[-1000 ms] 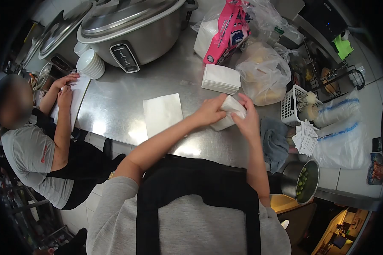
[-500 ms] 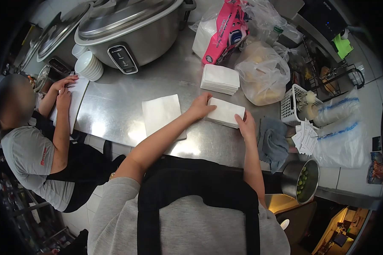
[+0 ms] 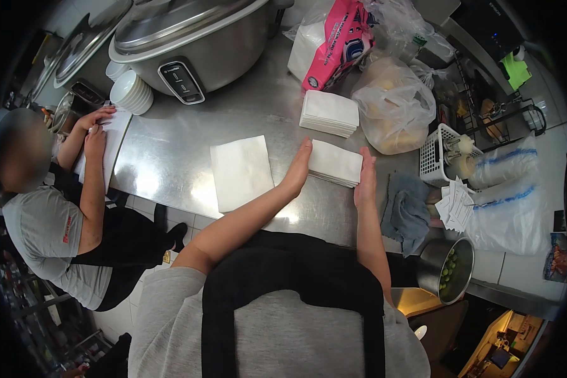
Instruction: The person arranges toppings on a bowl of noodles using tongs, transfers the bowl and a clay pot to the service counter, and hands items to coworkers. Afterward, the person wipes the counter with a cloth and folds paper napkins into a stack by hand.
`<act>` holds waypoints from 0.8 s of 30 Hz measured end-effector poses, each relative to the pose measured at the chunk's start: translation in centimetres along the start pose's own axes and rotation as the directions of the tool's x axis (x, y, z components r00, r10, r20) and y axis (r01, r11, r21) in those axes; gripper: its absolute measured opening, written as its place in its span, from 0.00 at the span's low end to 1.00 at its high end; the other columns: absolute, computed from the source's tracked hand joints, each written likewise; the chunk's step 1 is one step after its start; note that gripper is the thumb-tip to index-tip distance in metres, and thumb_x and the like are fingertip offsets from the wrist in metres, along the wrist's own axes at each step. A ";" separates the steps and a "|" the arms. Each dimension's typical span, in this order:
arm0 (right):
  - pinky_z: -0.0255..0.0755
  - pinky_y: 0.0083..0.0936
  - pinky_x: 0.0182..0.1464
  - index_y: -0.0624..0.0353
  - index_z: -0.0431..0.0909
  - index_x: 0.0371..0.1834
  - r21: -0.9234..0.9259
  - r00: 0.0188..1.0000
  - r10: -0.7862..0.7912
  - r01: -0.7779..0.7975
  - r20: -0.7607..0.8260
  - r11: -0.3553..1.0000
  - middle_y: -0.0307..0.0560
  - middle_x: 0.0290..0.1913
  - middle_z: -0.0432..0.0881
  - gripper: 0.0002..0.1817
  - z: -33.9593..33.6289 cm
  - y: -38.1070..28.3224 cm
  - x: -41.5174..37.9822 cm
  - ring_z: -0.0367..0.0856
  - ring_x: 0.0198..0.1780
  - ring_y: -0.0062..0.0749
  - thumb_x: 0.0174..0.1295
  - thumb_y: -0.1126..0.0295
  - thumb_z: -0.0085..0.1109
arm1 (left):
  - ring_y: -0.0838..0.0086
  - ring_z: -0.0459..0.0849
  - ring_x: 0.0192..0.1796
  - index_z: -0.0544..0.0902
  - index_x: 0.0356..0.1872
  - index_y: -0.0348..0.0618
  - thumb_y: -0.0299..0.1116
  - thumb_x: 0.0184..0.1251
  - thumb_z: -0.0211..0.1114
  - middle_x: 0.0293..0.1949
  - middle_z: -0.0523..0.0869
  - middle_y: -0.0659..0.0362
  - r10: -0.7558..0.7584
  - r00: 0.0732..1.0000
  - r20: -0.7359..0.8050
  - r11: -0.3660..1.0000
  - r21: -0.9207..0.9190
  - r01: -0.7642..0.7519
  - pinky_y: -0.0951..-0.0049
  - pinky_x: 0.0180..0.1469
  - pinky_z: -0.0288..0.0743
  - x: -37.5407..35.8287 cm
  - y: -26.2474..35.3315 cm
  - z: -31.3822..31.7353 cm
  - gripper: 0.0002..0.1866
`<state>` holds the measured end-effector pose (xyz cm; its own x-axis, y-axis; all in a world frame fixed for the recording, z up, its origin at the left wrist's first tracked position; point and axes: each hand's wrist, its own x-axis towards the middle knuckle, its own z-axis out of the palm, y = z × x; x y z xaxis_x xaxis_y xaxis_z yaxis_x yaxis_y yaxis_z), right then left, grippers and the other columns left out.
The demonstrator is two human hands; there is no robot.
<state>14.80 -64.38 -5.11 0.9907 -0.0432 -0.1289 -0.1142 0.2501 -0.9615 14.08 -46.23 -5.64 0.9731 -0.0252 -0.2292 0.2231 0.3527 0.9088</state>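
A stack of folded white paper napkins [image 3: 332, 161] lies on the steel counter between my two hands. My left hand [image 3: 297, 170] stands on edge with its fingers straight, its palm against the stack's left side. Against the right side is my right hand [image 3: 365, 179], also flat with fingers stretched out. Just beyond sits a second stack of folded napkins [image 3: 329, 113]. Larger white napkins [image 3: 240, 172], square and flat, lie left of my left forearm.
Behind the stacks are a pink napkin package [image 3: 335, 50] and a plastic bag of round items [image 3: 394, 110]. A grey cloth [image 3: 407, 211], a white basket [image 3: 436, 157] and a metal pot of green fruit [image 3: 450, 271] stand right. A big cooker [image 3: 189, 53] and a co-worker [image 3: 57, 214] are left.
My fingers, bent around the near stack's corners before, are now straightened, with both palms upright against its sides. The stack stays in about the same place.
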 end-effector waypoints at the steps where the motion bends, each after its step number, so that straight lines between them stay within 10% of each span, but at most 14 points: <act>1: 0.39 0.30 0.73 0.64 0.44 0.72 -0.073 0.999 -0.011 0.014 0.040 0.997 0.50 0.74 0.46 0.41 0.0 0.1 0.0 0.44 0.75 0.36 0.68 0.40 0.29 | 0.64 0.47 0.74 0.51 0.70 0.33 0.57 0.71 0.41 0.72 0.52 0.49 -0.001 1.000 0.001 1.000 0.002 0.001 0.71 0.73 0.38 0.0 0.1 0.0 0.39; 7: 0.40 0.32 0.72 0.65 0.50 0.70 -0.431 0.985 -0.152 0.172 0.082 0.886 0.53 0.73 0.50 0.36 -0.2 -1.1 0.3 0.46 0.74 0.40 0.69 0.47 0.33 | 0.61 0.45 0.75 0.50 0.70 0.33 0.49 0.73 0.41 0.72 0.50 0.46 0.030 0.999 0.020 0.987 0.156 -0.033 0.69 0.73 0.38 -0.7 2.2 0.2 0.34; 9: 0.41 0.35 0.72 0.66 0.55 0.68 -0.669 0.949 -0.266 0.308 0.167 0.676 0.57 0.71 0.54 0.31 0.0 -2.3 0.6 0.48 0.73 0.45 0.70 0.54 0.38 | 0.57 0.50 0.73 0.56 0.68 0.32 0.40 0.70 0.47 0.70 0.56 0.43 0.425 0.872 0.245 0.573 0.673 -0.468 0.64 0.72 0.43 -0.4 3.2 -0.1 0.30; 10: 0.42 0.36 0.72 0.67 0.58 0.67 -0.760 0.926 -0.307 0.360 0.221 0.541 0.60 0.70 0.56 0.29 0.1 -2.7 0.6 0.50 0.73 0.47 0.70 0.57 0.40 | 0.57 0.50 0.73 0.56 0.68 0.32 0.40 0.70 0.47 0.70 0.56 0.43 0.419 0.874 0.246 0.575 0.673 -0.465 0.64 0.72 0.43 -0.3 3.8 0.1 0.30; 12: 0.44 0.39 0.71 0.68 0.60 0.65 -0.857 0.920 -0.245 0.379 0.306 0.350 0.60 0.68 0.59 0.27 1.7 -3.7 0.6 0.52 0.71 0.49 0.68 0.61 0.42 | 0.58 0.52 0.73 0.59 0.65 0.30 0.31 0.65 0.50 0.69 0.58 0.44 0.278 0.780 0.560 0.058 0.801 -0.596 0.60 0.71 0.50 0.3 4.7 1.0 0.28; 16: 0.46 0.46 0.70 0.68 0.63 0.62 -0.914 0.896 -0.200 0.406 0.397 0.006 0.58 0.66 0.62 0.23 2.8 -0.8 0.9 0.56 0.70 0.50 0.66 0.67 0.43 | 0.57 0.54 0.72 0.60 0.65 0.31 0.33 0.64 0.49 0.68 0.59 0.44 0.245 0.733 0.635 -0.062 0.764 -0.642 0.55 0.69 0.53 1.5 1.6 1.6 0.29; 24: 0.46 0.46 0.71 0.68 0.59 0.65 -0.914 0.887 -0.240 0.405 0.395 -0.007 0.57 0.67 0.60 0.26 2.8 1.2 0.6 0.51 0.72 0.48 0.65 0.68 0.44 | 0.55 0.55 0.71 0.56 0.67 0.32 0.43 0.61 0.51 0.68 0.59 0.45 0.270 0.708 0.653 -0.164 0.756 -0.634 0.51 0.69 0.50 0.7 0.1 0.7 0.36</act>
<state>15.48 -61.40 -5.68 0.9353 0.2835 0.2118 0.3345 -0.9036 -0.2677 14.85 -46.82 -5.48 0.7870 -0.5332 0.3103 -0.6098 -0.7487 0.2601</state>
